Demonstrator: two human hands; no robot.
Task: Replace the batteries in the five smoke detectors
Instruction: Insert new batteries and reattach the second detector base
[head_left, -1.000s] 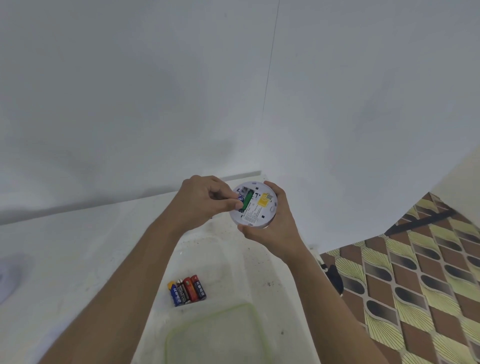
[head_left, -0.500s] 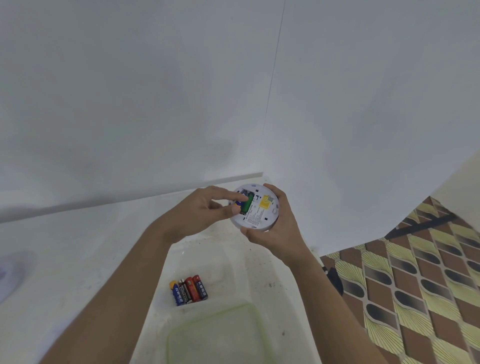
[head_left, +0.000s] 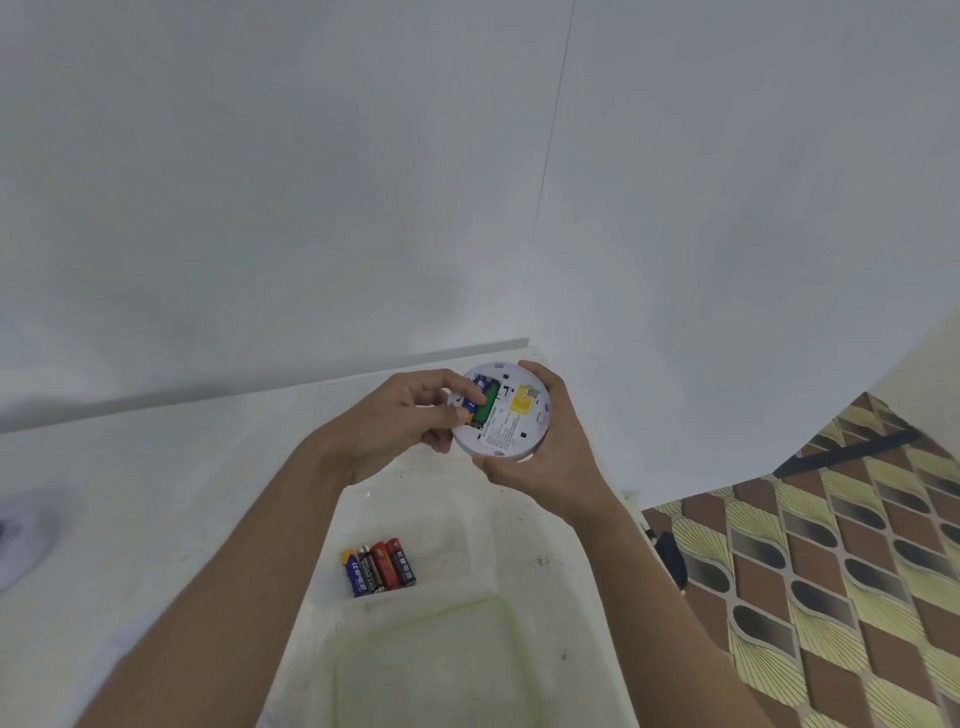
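The right hand (head_left: 540, 447) grips a smoke detector (head_left: 501, 410) back-up above the counter's far end while left hand (head_left: 400, 421) fingertips pinch a battery (head_left: 478, 397) at its open bay, four loose batteries (head_left: 379, 567) lying nearer, so this swap looks unfinished.

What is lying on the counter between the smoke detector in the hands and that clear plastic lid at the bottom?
In the head view, four loose batteries lie side by side between the smoke detector and the lid; otherwise only bare, speckled white counter.
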